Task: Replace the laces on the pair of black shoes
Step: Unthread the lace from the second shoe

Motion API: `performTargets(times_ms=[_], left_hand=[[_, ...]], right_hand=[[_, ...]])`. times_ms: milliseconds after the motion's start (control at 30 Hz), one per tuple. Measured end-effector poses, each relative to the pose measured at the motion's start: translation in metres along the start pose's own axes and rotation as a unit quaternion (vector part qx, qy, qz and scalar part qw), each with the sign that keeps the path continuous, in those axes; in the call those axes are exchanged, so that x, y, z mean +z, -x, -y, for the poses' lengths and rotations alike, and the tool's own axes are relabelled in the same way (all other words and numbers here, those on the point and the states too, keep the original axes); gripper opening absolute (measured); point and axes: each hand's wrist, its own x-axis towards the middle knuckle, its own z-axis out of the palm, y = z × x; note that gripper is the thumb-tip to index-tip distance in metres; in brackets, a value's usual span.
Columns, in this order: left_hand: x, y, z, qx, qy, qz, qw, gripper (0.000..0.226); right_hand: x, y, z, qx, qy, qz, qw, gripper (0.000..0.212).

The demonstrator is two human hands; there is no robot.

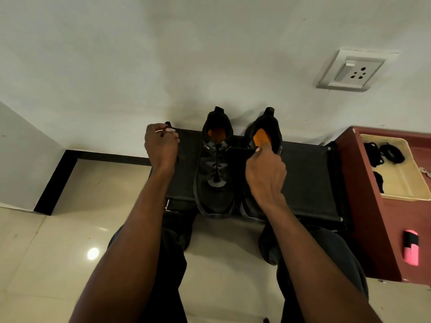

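Two black shoes with orange insoles stand side by side on a low black bench (307, 173), toes toward me. The left shoe (215, 164) carries a black lace (240, 148) through its eyelets. My left hand (161, 145) grips one lace end, pulled out to the left of that shoe. My right hand (265, 173) pinches the other end, drawn taut to the right across the right shoe (265, 134). That hand and wrist hide much of the right shoe's front.
A dark red cabinet (373, 229) stands right of the bench and bears a cream tray (401, 183) with several black laces (384, 155). A pink and black item (411, 247) sits on the cabinet's side. The white wall behind has a socket (352, 71). My knees are under the bench's front edge.
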Motion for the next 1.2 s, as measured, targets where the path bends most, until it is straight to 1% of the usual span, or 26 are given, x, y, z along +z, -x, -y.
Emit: performTargets(times_ms=[100,167,200,233,267,300,333,367,400,433,467,533,600,633,667,733,800,833,867,933,1000,1100,1133,1167,1200], left_hand=[[-0.001,-0.002,-0.003,-0.034,0.073,-0.042,0.996,0.024],[-0.001,0.0,-0.005,-0.051,0.112,-0.057,0.991,0.025],[-0.001,0.001,-0.007,-0.057,0.127,-0.063,0.988,0.025],[-0.001,0.002,-0.008,-0.062,0.135,-0.068,0.987,0.025],[-0.001,0.003,-0.007,-0.063,0.13,-0.07,0.987,0.025],[-0.002,0.004,-0.006,-0.058,0.108,-0.063,0.99,0.024],[-0.003,0.006,-0.003,-0.047,0.061,-0.043,0.996,0.023],[-0.005,0.007,0.0,-0.037,-0.004,-0.009,0.999,0.023],[-0.006,0.008,0.004,-0.03,-0.076,0.03,0.996,0.026],[-0.007,0.01,0.006,-0.023,-0.139,0.074,0.987,0.031],[-0.006,0.012,0.008,-0.007,-0.185,0.118,0.976,0.039],[-0.002,0.017,0.007,0.054,-0.237,0.198,0.95,0.051],[0.006,0.021,0.006,0.113,-0.258,0.255,0.925,0.05],[0.011,0.024,0.006,0.132,-0.265,0.273,0.916,0.048],[0.015,0.025,0.009,0.147,-0.275,0.282,0.907,0.046],[0.021,0.025,0.014,0.155,-0.3,0.292,0.895,0.039],[0.024,0.024,0.015,0.14,-0.301,0.296,0.896,0.021],[0.025,0.022,0.015,0.143,-0.303,0.293,0.895,0.013],[0.025,0.021,0.015,0.158,-0.309,0.286,0.893,0.009],[0.023,0.018,0.015,0.174,-0.311,0.281,0.891,0.009],[0.019,0.017,0.013,0.138,-0.281,0.284,0.906,0.007],[0.013,0.018,0.008,0.088,-0.182,0.261,0.944,0.009],[0.011,0.018,0.005,0.077,-0.149,0.24,0.956,0.008],[0.01,0.016,0.003,0.068,-0.122,0.213,0.967,0.009],[0.009,0.015,0.002,0.055,-0.095,0.191,0.975,0.01]], right_hand=[[-0.008,0.003,-0.008,0.016,-0.005,-0.018,1.0,0.018],[-0.014,0.006,-0.013,0.022,-0.024,-0.009,0.999,0.019],[-0.018,0.007,-0.012,0.025,-0.033,0.006,0.999,0.022],[-0.022,0.007,-0.012,0.018,-0.025,0.046,0.998,0.024],[-0.027,0.005,-0.011,-0.013,0.023,0.125,0.992,0.023],[-0.032,0.004,-0.008,-0.044,0.065,0.238,0.968,0.021],[-0.036,0.003,-0.006,-0.066,0.097,0.348,0.93,0.019],[-0.039,0.006,-0.005,-0.045,0.087,0.437,0.894,0.018],[-0.04,0.009,-0.004,-0.023,0.067,0.491,0.868,0.017],[-0.037,0.013,-0.006,-0.024,0.057,0.491,0.869,0.017],[-0.032,0.015,-0.007,-0.047,0.066,0.456,0.886,0.016],[-0.017,0.018,-0.009,-0.084,0.047,0.345,0.934,0.015],[-0.003,0.017,-0.004,-0.081,-0.049,0.229,0.969,0.011],[0.004,0.014,0.0,-0.072,-0.09,0.186,0.976,0.01],[0.011,0.011,0.005,-0.063,-0.114,0.162,0.978,0.012],[0.028,0.009,0.011,-0.051,-0.124,0.15,0.98,0.023],[0.044,0.009,0.015,-0.045,-0.101,0.151,0.982,0.033],[0.05,0.01,0.016,-0.051,-0.093,0.143,0.984,0.031],[0.056,0.011,0.018,-0.059,-0.096,0.131,0.985,0.024],[0.059,0.012,0.023,-0.066,-0.127,0.11,0.984,0.013],[0.055,0.01,0.026,-0.043,-0.169,0.098,0.98,0.014],[0.036,0.002,0.023,0.03,-0.225,0.097,0.969,0.015],[0.029,-0.001,0.021,0.049,-0.23,0.111,0.966,0.015],[0.019,-0.003,0.019,0.059,-0.229,0.146,0.961,0.015],[0.011,-0.003,0.017,0.058,-0.224,0.206,0.951,0.013]])
